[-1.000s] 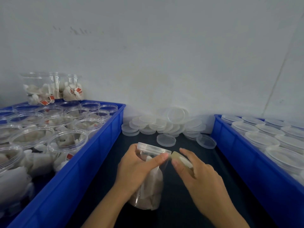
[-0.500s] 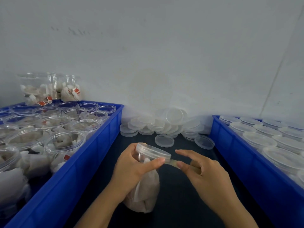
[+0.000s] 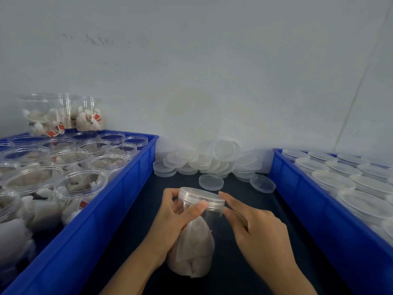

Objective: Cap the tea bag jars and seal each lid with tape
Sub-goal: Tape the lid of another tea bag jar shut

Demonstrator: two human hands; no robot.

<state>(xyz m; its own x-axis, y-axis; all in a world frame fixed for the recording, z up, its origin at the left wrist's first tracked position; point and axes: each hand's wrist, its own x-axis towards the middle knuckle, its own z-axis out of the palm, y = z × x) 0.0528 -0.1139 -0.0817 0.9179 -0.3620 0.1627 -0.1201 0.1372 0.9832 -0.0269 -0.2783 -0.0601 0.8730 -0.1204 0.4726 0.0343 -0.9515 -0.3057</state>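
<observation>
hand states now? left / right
Left hand: grips the capped jar below its lid.
Right hand: fingertips at the lid's rim; whether it pinches tape cannot be told.

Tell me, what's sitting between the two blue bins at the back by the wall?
A pile of clear loose lids sits on the dark table between the left bin and the right bin, as the head view shows.

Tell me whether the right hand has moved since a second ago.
Yes. The right hand has closed in leftward toward the capped jar, away from the right blue crate; its fingertips now touch the lid.
</observation>
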